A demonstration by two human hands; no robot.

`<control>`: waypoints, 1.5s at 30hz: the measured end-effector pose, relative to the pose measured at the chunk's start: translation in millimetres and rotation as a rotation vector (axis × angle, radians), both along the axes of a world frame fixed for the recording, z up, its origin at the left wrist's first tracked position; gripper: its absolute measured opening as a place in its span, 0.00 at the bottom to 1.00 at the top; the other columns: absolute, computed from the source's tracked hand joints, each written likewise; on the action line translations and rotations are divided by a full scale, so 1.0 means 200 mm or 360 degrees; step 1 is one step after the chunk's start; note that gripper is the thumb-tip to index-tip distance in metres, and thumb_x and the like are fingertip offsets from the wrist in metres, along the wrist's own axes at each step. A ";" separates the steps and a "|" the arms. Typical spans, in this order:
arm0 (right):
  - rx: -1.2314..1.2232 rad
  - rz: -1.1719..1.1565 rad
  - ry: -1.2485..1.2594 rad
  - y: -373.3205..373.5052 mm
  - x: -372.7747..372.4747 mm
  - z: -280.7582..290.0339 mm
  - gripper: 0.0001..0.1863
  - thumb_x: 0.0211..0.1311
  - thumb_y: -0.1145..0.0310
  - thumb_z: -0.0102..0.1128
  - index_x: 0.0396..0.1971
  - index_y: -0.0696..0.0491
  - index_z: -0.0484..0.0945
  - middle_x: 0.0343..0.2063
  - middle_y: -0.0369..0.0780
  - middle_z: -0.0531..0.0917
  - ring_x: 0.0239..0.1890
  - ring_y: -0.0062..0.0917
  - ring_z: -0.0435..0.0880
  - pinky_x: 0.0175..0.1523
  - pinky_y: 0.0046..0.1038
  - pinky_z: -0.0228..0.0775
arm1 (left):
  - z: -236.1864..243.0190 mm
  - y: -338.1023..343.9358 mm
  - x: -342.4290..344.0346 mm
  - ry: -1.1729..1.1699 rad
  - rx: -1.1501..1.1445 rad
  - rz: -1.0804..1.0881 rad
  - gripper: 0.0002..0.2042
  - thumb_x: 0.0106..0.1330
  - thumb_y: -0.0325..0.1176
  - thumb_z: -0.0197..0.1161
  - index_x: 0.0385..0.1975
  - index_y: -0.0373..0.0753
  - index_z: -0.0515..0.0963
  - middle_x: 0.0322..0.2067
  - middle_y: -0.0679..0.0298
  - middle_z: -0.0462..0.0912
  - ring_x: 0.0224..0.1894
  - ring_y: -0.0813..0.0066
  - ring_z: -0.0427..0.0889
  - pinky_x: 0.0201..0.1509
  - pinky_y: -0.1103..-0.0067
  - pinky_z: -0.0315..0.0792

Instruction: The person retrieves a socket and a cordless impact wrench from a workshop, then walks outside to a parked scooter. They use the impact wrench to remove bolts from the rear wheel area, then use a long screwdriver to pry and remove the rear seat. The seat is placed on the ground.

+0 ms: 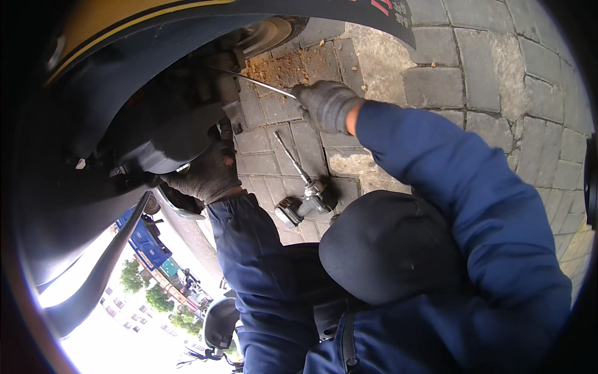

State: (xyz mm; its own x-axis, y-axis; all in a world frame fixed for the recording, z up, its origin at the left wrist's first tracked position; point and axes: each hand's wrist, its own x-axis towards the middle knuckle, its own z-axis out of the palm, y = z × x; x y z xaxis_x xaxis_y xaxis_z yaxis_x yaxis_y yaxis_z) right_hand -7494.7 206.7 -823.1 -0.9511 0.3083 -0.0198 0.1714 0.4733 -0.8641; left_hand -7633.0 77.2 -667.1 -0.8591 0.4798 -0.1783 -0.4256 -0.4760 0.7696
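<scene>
Scooter body point(93, 124), dark blue/black w/ yellow panel at top, fills the upper left of view; its underside mechanism point(205, 87) hangs over the paving. Grey brick pavement point(473, 68) takes the right & top, w/ a patch of brown crumbs/debris point(283, 65) just under the wheel area. A wheel hub point(268, 31) shows at top centre.

Person in blue work jacket, dark cap point(386, 243) low in centre of view, both arms reaching up into frame.

Power drill/driver point(305, 202) w/ long bit lies on the bricks between the two arms, nobody touching it, near the left sleeve.

Right hand point(327, 103), grey knit glove, fist closed round the end of a thin metal rod point(255, 80); rod runs up-left from the fist, tip reaching into the scooter's underside.

Left hand point(208, 174), same glove type, pressed up against the dark underside part, fingers curled onto it; can't tell whether it's actually gripping anything or just bracing, as fingertips are hidden in shadow.
</scene>
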 end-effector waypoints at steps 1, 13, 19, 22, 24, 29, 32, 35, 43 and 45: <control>0.0037 -0.0024 -0.0124 0.02 -0.04 -0.03 0.13 0.55 0.70 0.51 0.40 0.56 0.70 0.23 0.47 0.79 0.29 0.40 0.81 0.33 0.38 0.71 | 0.00 0.00 0.01 -0.0023 -0.0038 0.0044 0.35 0.50 0.59 0.54 0.56 0.42 0.64 0.59 0.55 0.61 0.62 0.52 0.57 0.60 0.43 0.49; -0.0131 0.0150 -0.0405 -0.05 0.25 0.04 0.13 0.56 0.65 0.52 0.38 0.56 0.71 0.23 0.47 0.79 0.30 0.40 0.80 0.33 0.39 0.70 | -0.01 -0.03 -0.02 0.0098 -0.0168 0.0058 0.40 0.48 0.63 0.52 0.57 0.41 0.61 0.58 0.53 0.62 0.62 0.51 0.57 0.60 0.43 0.50; -0.0180 0.0016 -0.0130 0.00 0.15 0.13 0.13 0.51 0.66 0.56 0.35 0.57 0.73 0.24 0.50 0.79 0.32 0.44 0.80 0.35 0.39 0.71 | -0.02 -0.03 -0.01 0.0041 -0.0008 -0.0090 0.41 0.48 0.63 0.53 0.57 0.39 0.61 0.58 0.51 0.61 0.61 0.50 0.58 0.60 0.44 0.50; -0.0116 0.0144 -0.0155 0.04 0.12 0.16 0.12 0.53 0.67 0.54 0.37 0.56 0.74 0.26 0.49 0.80 0.31 0.43 0.80 0.37 0.39 0.72 | -0.02 -0.02 0.00 -0.0044 -0.0051 0.0018 0.40 0.48 0.63 0.54 0.57 0.39 0.61 0.57 0.52 0.62 0.61 0.49 0.59 0.60 0.45 0.51; 0.0070 0.0049 -0.0277 0.08 0.08 0.13 0.12 0.55 0.68 0.51 0.38 0.56 0.74 0.27 0.48 0.80 0.32 0.42 0.80 0.37 0.40 0.72 | -0.02 0.00 0.00 -0.0013 -0.0064 0.0060 0.39 0.48 0.62 0.56 0.57 0.42 0.63 0.58 0.55 0.63 0.61 0.51 0.59 0.58 0.43 0.52; 0.0162 -0.0005 -0.0222 0.03 -0.06 -0.09 0.16 0.55 0.68 0.53 0.44 0.56 0.71 0.23 0.45 0.80 0.29 0.38 0.81 0.34 0.37 0.73 | -0.02 0.01 0.02 -0.0036 -0.0001 -0.0005 0.39 0.48 0.62 0.57 0.57 0.44 0.64 0.58 0.56 0.63 0.61 0.51 0.59 0.56 0.42 0.55; -0.0128 0.0014 -0.0243 0.03 -0.12 -0.15 0.13 0.54 0.70 0.54 0.40 0.55 0.72 0.25 0.44 0.80 0.29 0.37 0.81 0.34 0.36 0.72 | -0.01 0.02 0.03 0.0065 -0.0116 0.0043 0.39 0.48 0.62 0.57 0.57 0.43 0.63 0.59 0.55 0.63 0.61 0.50 0.59 0.56 0.42 0.56; -0.0489 -0.0037 -0.0241 0.04 -0.06 -0.08 0.12 0.53 0.67 0.55 0.37 0.55 0.73 0.26 0.45 0.80 0.31 0.40 0.80 0.36 0.37 0.72 | 0.00 0.02 0.03 0.0047 -0.0113 0.0050 0.39 0.48 0.62 0.57 0.57 0.43 0.63 0.59 0.55 0.63 0.61 0.50 0.59 0.56 0.42 0.57; 0.0001 0.0042 -0.0221 0.07 0.02 0.04 0.13 0.54 0.63 0.56 0.36 0.54 0.75 0.26 0.48 0.80 0.33 0.43 0.80 0.37 0.39 0.72 | -0.02 -0.01 0.01 0.0090 0.0042 -0.0070 0.32 0.57 0.55 0.51 0.57 0.40 0.62 0.60 0.56 0.60 0.62 0.53 0.57 0.60 0.44 0.52; 0.0125 -0.0090 -0.0118 0.09 -0.04 -0.01 0.11 0.55 0.64 0.55 0.35 0.55 0.73 0.20 0.47 0.79 0.28 0.42 0.80 0.33 0.40 0.71 | -0.02 -0.01 0.01 0.0193 -0.0104 -0.0024 0.32 0.58 0.55 0.51 0.58 0.40 0.61 0.60 0.57 0.59 0.62 0.54 0.57 0.60 0.45 0.52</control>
